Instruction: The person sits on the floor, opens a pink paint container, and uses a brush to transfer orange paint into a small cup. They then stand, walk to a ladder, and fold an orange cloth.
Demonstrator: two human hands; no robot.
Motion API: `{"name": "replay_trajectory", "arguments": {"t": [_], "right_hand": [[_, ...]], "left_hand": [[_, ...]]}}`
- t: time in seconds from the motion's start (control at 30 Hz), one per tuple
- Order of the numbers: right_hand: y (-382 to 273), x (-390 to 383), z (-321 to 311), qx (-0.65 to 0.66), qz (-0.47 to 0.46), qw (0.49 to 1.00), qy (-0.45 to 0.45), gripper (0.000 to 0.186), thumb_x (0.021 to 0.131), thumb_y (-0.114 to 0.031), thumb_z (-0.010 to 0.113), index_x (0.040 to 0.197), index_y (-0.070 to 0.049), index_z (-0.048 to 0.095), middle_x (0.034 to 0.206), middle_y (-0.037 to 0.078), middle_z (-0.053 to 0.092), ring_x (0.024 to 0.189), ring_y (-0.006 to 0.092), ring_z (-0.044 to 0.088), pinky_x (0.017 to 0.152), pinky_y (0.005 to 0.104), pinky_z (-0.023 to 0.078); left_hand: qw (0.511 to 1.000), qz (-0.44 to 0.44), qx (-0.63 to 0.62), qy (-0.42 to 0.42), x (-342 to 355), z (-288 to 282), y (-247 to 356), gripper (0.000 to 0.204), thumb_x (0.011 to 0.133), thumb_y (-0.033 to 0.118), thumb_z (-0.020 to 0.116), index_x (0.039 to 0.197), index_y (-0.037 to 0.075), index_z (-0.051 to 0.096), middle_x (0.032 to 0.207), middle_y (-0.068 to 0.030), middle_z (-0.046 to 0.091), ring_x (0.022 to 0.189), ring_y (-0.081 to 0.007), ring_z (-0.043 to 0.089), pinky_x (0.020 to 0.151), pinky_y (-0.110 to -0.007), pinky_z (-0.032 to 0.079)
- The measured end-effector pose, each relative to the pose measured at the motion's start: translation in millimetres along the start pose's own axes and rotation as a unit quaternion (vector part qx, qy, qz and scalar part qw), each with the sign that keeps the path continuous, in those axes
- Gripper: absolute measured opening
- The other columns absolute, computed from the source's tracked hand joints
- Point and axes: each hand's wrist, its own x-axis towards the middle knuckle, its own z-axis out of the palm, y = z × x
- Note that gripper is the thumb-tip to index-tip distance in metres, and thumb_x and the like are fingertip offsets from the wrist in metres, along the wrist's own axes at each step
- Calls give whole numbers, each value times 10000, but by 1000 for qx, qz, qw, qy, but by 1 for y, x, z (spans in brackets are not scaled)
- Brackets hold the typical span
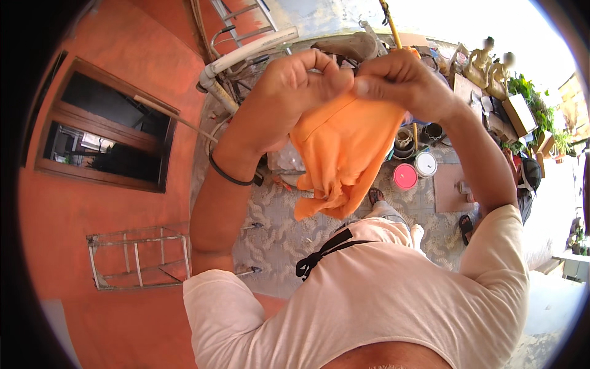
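An orange cloth (347, 144), perhaps a garment, hangs in loose folds in front of my chest, its lower end bunched and swinging free above the tiled floor. My left hand (295, 83), with a dark band round the wrist, pinches its top edge. Close beside it, my right hand (409, 83) grips the same edge between thumb and curled fingers. The fingertips of both hands nearly meet and are slightly blurred. What lies right between them is too small to make out.
On the floor beyond the cloth stand a bucket with a pink-red lid (405, 176) and one with a white lid (425, 164). A metal ladder frame (138, 258) is by the orange wall at left. Gold figures (479, 64), boxes and plants crowd the far right.
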Motion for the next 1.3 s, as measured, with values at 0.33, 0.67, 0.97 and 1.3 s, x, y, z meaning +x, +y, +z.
{"name": "replay_trajectory", "arguments": {"t": [0.33, 0.67, 0.97, 1.3], "right_hand": [[8, -5, 3, -6, -27, 996, 90, 302, 1047, -288, 675, 1023, 3, 750, 909, -17, 701, 824, 59, 605, 778, 249, 492], [7, 4, 22, 34, -9, 997, -75, 344, 1046, -302, 681, 916, 16, 688, 788, -44, 592, 745, 39, 520, 658, 238, 401], [-6, 4, 28, -15, 39, 999, -31, 321, 1091, -273, 604, 931, -7, 686, 763, -77, 545, 715, 0, 476, 613, 234, 388], [-1, 13, 22, -18, 6, 999, 47, 280, 1095, -242, 606, 981, 1, 685, 834, -81, 618, 772, -16, 517, 666, 208, 436]], "left_hand": [[999, -18, 18, 23, -64, -42, -26, 222, 992, 221, 762, 976, 3, 727, 823, 59, 653, 707, 11, 535, 598, -177, 411], [998, 17, 8, 63, -53, -25, -23, 253, 1073, 229, 640, 928, 24, 675, 800, 67, 608, 704, 11, 512, 621, -177, 434], [992, 47, 117, -9, -37, -2, -20, 278, 1080, 272, 635, 954, 29, 681, 811, 86, 574, 727, 20, 464, 606, -193, 396], [1000, 11, 5, -1, -18, -7, -24, 253, 1023, 257, 719, 1046, 5, 709, 890, 56, 661, 806, 6, 574, 702, -186, 477]]}}
